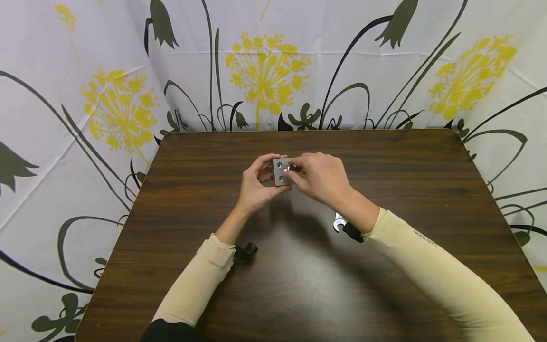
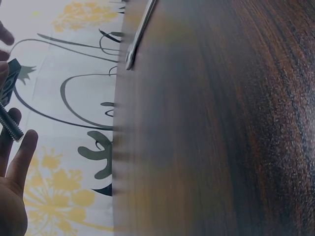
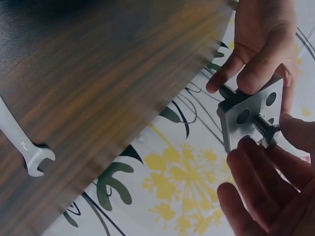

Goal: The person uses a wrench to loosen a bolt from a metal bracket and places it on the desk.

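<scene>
A grey metal block (image 1: pixel 278 173) with several round holes is held up above the table by my left hand (image 1: pixel 256 183), thumb below and fingers above at its edge. My right hand (image 1: pixel 322 175) pinches a threaded bolt (image 3: pixel 266 130) that stands in one hole of the block, its head out toward the fingertips. In the right wrist view, a dark round end (image 3: pixel 226 92) sticks out on the far side of the block. Threaded shank (image 2: pixel 10 123) also shows in the left wrist view, where the block is partly cut off by the frame.
An open-ended wrench (image 3: pixel 32 152) lies on the brown wood-grain table (image 1: pixel 171 199), partly hidden behind my right forearm in the head view. Behind the table hangs a white curtain (image 1: pixel 342 28) with yellow and grey flowers. A black wrist device (image 1: pixel 245 251) shows by the left sleeve.
</scene>
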Action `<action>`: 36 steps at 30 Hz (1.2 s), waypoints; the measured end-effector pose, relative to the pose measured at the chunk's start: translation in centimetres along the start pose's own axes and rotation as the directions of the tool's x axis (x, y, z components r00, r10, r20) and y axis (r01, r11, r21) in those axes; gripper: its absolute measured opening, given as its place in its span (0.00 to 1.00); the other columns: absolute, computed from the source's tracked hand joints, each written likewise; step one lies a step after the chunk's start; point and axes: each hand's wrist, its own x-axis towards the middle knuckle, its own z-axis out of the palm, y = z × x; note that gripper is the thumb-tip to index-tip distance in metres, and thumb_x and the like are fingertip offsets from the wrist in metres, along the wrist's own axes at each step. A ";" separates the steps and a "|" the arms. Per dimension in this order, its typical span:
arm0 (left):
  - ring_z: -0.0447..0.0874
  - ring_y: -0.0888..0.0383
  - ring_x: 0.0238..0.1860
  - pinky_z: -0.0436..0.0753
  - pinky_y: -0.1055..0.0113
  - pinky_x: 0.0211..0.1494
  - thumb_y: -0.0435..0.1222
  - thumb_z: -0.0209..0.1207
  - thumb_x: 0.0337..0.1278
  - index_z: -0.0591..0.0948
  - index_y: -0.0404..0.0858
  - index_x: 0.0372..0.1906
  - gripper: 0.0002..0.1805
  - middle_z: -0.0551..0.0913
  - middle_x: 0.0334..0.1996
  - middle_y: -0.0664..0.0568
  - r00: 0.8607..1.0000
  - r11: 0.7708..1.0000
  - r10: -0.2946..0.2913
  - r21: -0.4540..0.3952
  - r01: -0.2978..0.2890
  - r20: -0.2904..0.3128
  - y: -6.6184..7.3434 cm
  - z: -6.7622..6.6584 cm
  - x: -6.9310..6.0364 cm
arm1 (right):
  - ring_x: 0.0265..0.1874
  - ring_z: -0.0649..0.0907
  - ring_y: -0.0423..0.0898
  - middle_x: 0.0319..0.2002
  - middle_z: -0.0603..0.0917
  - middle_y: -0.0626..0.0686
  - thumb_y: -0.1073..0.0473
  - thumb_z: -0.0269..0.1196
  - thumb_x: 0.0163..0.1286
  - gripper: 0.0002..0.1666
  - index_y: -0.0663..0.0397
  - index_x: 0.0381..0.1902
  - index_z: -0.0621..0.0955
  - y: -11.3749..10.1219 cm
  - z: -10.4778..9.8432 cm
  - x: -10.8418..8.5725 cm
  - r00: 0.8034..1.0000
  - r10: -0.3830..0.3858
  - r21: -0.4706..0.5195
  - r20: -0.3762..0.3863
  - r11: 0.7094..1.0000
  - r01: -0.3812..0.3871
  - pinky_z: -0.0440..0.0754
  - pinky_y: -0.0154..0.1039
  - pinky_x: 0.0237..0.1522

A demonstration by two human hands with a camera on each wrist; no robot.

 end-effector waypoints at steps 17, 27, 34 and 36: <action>0.83 0.46 0.49 0.82 0.43 0.45 0.17 0.75 0.30 0.74 0.25 0.56 0.38 0.81 0.54 0.36 1.000 1.000 -0.005 0.005 0.005 -0.004 0.1 0.4 0.2 | 0.33 0.80 0.43 0.39 0.84 0.44 0.58 0.70 0.62 0.17 0.43 0.50 0.87 0.6 0.0 -0.5 0.997 -0.079 0.027 0.007 0.997 0.079 0.79 0.42 0.25; 0.84 0.48 0.49 0.82 0.43 0.45 0.17 0.75 0.30 0.74 0.26 0.56 0.38 0.81 0.54 0.36 1.000 1.000 -0.005 0.001 0.005 -0.002 -0.1 0.6 0.3 | 0.27 0.80 0.41 0.34 0.84 0.44 0.53 0.70 0.63 0.18 0.44 0.51 0.86 0.7 -0.3 -0.3 0.999 0.034 0.062 0.037 0.997 -0.036 0.77 0.42 0.24; 0.84 0.51 0.48 0.82 0.42 0.45 0.17 0.75 0.29 0.75 0.26 0.56 0.38 0.83 0.52 0.38 1.000 1.000 -0.015 0.024 0.016 -0.012 -0.2 0.7 0.1 | 0.31 0.80 0.43 0.42 0.83 0.46 0.58 0.71 0.61 0.22 0.46 0.54 0.85 0.9 -0.3 -0.5 0.999 -0.037 0.086 0.036 0.996 0.034 0.79 0.42 0.29; 0.84 0.50 0.48 0.81 0.40 0.45 0.17 0.75 0.29 0.75 0.26 0.56 0.38 0.83 0.52 0.38 1.000 1.000 -0.012 0.018 0.013 -0.011 -0.2 0.7 0.2 | 0.29 0.80 0.42 0.38 0.84 0.45 0.51 0.71 0.61 0.22 0.47 0.54 0.85 0.8 -0.3 -0.4 0.999 0.013 0.099 0.032 0.995 -0.016 0.78 0.42 0.27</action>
